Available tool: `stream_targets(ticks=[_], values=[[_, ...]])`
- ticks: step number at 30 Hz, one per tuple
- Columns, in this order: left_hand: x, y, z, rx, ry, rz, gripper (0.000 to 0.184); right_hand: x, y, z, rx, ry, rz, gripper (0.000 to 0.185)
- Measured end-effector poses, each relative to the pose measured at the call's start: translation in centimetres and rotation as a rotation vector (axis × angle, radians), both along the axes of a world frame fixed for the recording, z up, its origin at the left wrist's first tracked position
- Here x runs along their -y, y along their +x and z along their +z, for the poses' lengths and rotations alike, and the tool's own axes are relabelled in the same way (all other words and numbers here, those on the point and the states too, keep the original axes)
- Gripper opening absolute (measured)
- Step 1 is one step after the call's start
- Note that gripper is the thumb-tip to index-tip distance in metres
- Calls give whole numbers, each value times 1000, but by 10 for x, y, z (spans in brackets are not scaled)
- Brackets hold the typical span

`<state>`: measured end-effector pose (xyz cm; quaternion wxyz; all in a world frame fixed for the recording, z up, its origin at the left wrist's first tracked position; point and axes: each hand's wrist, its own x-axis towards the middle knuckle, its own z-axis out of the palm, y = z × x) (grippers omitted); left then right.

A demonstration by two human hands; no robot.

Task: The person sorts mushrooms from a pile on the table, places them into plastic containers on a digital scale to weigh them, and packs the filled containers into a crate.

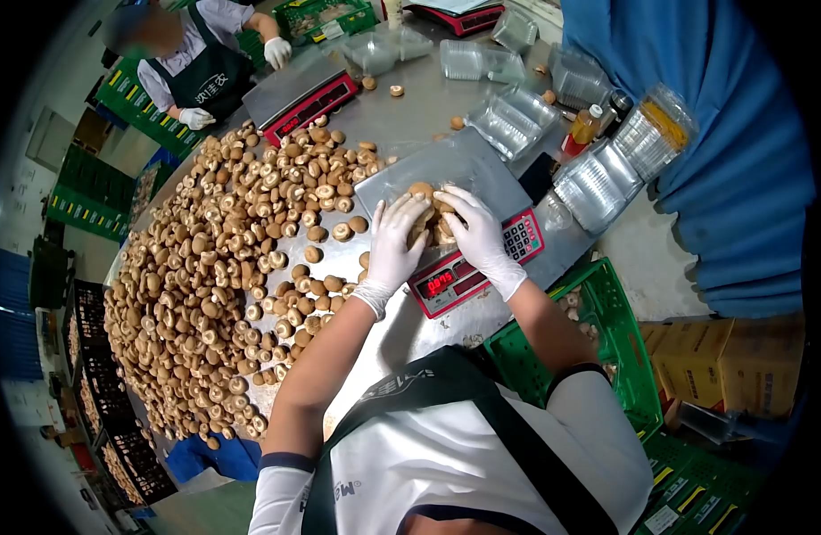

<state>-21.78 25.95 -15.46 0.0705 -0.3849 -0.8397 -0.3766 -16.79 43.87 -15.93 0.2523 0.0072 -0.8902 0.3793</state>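
A gloved left hand [400, 234] and right hand [475, 234], each grip clamped around brown-capped mushrooms [421, 190], meet over a red digital scale [471, 278] on a metal counter [410, 105], a mushroom heap [196, 276] toward 8 o'clock, clear plastic trays [513, 118] toward 1 o'clock.

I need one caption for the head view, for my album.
Gloved left hand and right hand cup mushrooms on a red scale, beside a large mushroom heap.

Brown-capped mushrooms [421, 190], some pale undersides, bunched over scale [486, 160].
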Motion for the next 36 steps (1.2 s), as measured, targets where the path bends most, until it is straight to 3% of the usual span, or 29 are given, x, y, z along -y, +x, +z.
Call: stream_targets(ticks=[4,7,8,11,16,17,19,21,22,25,26,29,31,33,36], values=[[8,11,-3,17,-77,-57,55,-4,-1,-2,0,-36,33,34],[17,11,-28,-26,-202,-169,43,0,-1,11,-10,-91,30,34],[15,13,-23,22,-159,-143,42,2,-1,16,-14,-110,23,33],[11,18,-15,125,-28,-81,40,-1,0,-1,-29,214,54,33],[20,19,-21,135,215,41,45,-15,-3,12,-82,245,103,34],[23,22,-22,113,230,109,47,-25,-15,10,-128,67,142,38],[28,25,-26,54,214,283,51,-33,-36,10,-140,-274,-35,42],[33,29,-30,339,246,423,50,-53,-74,-19,95,-715,-151,49],[33,29,-33,501,292,457,45,-65,-91,-37,179,-739,-155,52],[43,23,-30,1126,491,329,41,-63,-95,-8,378,-1354,-15,57],[41,27,-18,1123,501,335,36,-67,-96,-9,292,-1231,58,62],[55,19,-29,1446,840,153,38,-76,-60,8,168,-859,259,48],[57,24,-21,1403,808,175,37,-74,-24,1,149,-405,226,26],[56,29,-30,1317,743,236,33,-47,8,-10,144,-380,-5,27],[49,38,-37,1273,735,238,19,-36,28,-39,276,-594,-148,31]])
